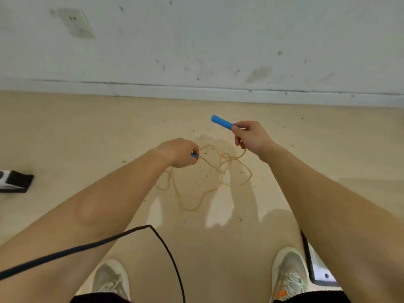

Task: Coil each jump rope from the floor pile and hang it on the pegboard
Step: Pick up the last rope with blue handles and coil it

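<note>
Though gripped endwise, jump rope (226,160) (uncoiled)

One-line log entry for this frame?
phase: pre-coil | left hand: grips left blue handle | right hand: grips right blue handle | yellow cord: uncoiled, loose tangle below hands | pegboard: not in view

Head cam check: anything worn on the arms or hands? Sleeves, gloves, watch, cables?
Left hand and right hand: no gloves, rings or watch. Left forearm and right forearm: no sleeves in view. A thin black cable loops across the left one.
</note>
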`<state>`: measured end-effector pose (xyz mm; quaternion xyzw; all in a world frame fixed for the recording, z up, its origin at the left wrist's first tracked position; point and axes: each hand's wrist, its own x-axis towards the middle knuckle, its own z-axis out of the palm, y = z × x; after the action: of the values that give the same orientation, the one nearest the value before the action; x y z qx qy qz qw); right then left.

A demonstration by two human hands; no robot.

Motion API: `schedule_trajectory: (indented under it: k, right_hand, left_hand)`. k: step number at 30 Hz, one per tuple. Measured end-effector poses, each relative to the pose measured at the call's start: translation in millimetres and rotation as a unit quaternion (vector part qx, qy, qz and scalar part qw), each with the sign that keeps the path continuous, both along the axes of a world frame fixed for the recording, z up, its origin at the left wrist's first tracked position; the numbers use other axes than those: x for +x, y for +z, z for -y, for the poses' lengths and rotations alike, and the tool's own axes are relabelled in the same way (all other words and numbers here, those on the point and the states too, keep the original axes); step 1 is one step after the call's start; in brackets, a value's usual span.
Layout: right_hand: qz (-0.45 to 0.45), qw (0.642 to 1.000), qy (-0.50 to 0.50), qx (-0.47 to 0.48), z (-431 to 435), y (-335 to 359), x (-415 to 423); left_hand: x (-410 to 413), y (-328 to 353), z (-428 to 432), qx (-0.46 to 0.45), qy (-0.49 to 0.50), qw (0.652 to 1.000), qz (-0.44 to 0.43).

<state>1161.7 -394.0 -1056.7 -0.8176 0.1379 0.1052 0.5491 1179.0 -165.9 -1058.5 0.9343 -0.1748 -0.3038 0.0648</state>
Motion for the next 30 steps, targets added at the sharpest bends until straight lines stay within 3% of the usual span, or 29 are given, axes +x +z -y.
schedule_trajectory:
  k: [8,12,19,21,26,30]
  right_hand:
    - [0.148,0.988,0.006,-0.036,-9.0,181.2,-37.7]
    - [0.163,0.985,0.018,-0.043,-9.2,235.6,-60.3]
    - [0.143,0.987,0.051,0.044,-28.5,230.6,-111.0]
    - [0.144,0.985,0.070,0.057,-33.8,217.1,-121.3]
    - [0.137,0.981,0.137,0.027,-45.2,182.7,-135.7]
    - [0.137,0.973,0.173,-0.066,-51.1,160.9,-136.1]
  left_hand:
    - [-32.6,164.2,-14.6,-0.017,0.022,0.990,0.137]
    - [-52.8,219.8,-17.5,-0.139,0.084,0.976,0.142]
    - [-96.4,240.7,-2.3,-0.281,0.149,0.947,0.037]
    - [-108.4,234.8,-0.6,-0.337,0.164,0.927,-0.028]
    - [-124.3,211.1,-1.0,-0.443,0.224,0.836,-0.233]
    - [-127.1,187.2,-3.8,-0.473,0.280,0.767,-0.331]
